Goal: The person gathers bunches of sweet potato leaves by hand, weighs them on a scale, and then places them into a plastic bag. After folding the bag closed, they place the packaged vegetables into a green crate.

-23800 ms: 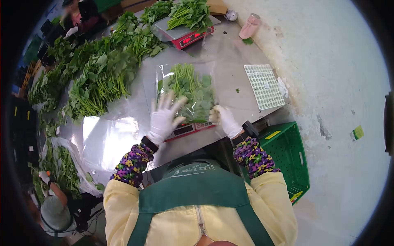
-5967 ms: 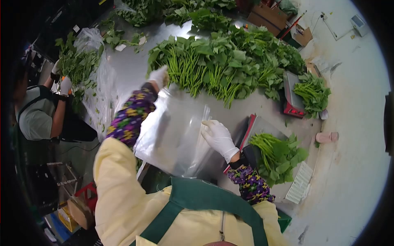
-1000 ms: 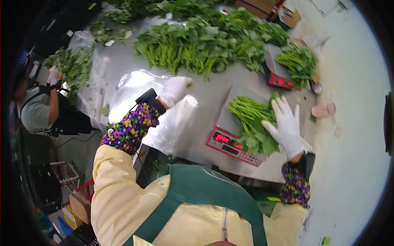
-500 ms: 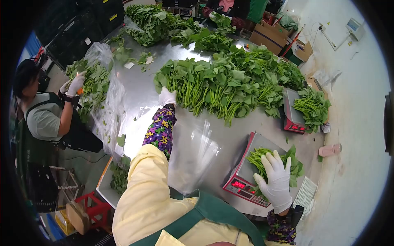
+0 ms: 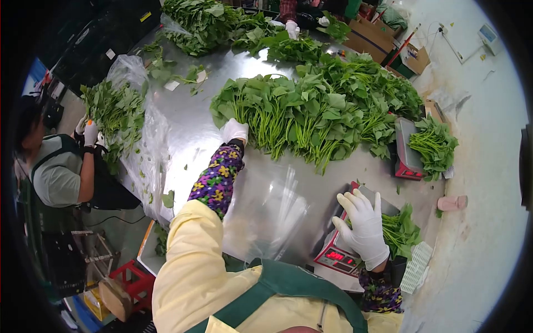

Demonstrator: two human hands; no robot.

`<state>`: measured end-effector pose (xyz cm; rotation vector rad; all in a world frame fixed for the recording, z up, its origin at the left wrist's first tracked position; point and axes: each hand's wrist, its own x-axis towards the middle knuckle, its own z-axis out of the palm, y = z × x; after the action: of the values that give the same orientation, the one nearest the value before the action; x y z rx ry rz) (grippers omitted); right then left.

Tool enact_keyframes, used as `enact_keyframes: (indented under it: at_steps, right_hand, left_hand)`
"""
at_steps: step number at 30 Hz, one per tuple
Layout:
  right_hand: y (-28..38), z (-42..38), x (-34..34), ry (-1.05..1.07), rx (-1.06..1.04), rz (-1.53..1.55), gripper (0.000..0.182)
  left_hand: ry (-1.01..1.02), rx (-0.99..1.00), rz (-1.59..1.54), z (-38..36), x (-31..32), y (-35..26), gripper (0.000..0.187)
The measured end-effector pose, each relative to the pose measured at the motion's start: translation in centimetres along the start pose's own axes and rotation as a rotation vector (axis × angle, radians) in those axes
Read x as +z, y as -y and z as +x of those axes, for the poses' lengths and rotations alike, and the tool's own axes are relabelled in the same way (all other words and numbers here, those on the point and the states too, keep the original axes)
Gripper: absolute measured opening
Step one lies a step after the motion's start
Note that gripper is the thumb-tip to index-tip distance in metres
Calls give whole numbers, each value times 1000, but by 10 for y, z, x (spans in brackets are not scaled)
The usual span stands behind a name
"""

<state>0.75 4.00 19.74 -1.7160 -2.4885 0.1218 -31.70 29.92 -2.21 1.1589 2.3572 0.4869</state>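
Note:
At the left end of a long row of leafy greens, my gloved left hand is closed on the outermost stems; its fingertips are partly hidden. My gloved right hand is open, fingers spread, over the near red digital scale. A small bunch of leafy greens lies on that scale, partly covered by this hand. The scale's red display is lit.
A second red scale bears another bunch of greens. Clear plastic bags lie on the metal table. A pink bottle stands by the wall. A co-worker handles greens at left; another person's gloved hand shows at the back.
My right hand has shifted up and left over the scale, showing more of the greens on its right. My left hand stays at the row's left end. The co-worker's hands have lowered.

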Motion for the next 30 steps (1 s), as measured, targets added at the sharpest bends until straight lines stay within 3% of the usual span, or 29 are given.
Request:
enact_keyframes:
  at_steps: [2, 6, 8, 10, 11, 14, 15, 19, 21, 24, 25, 26, 28, 30]
  right_hand:
    - [-2, 4, 3, 14, 8, 10, 55]
    - [-4, 5, 8, 44, 21, 21, 52]
    - [-4, 4, 11, 49, 30, 30, 52]
    - [-5, 5, 12, 61, 27, 34, 51]
    - [-5, 5, 12, 63, 29, 35, 51]
    - [-5, 3, 11, 79, 27, 35, 51]
    - [-4, 3, 11, 71, 28, 35, 51]
    - [-3, 4, 10, 56, 26, 27, 50]
    - [-2, 4, 11, 47, 16, 37, 50]
    - [0, 6, 13, 39, -4, 58, 50]
    - [1, 6, 14, 45, -5, 75, 50]
    - [2, 7, 14, 45, -3, 75, 50]
    - [3, 8, 14, 29, -17, 93, 50]
    - [6, 8, 14, 45, -2, 112, 49]
  left_hand:
    - [-79, 62, -3, 9, 1, -1, 46]
    - [-42, 43, -107, 18, -20, 0, 50]
    - [-65, 35, -189, 67, 27, 35, 47]
    - [241, -82, -711, 119, 82, 75, 41]
    - [353, -213, -804, 66, 31, 45, 31]
    - [491, -361, -936, 37, -13, 29, 23]
    - [531, -401, -851, 27, -34, 20, 21]
    - [591, -275, -692, 37, -53, 25, 26]
    - [228, 352, 1, 39, -67, 28, 36]
    - [109, 387, 142, 42, -86, 27, 43]
    - [127, 426, -6, 54, -80, 35, 32]
    - [128, 428, -6, 50, -84, 33, 32]
    - [712, -172, -734, 41, -92, 31, 22]
    - [712, -221, -920, 5, -121, 12, 12]
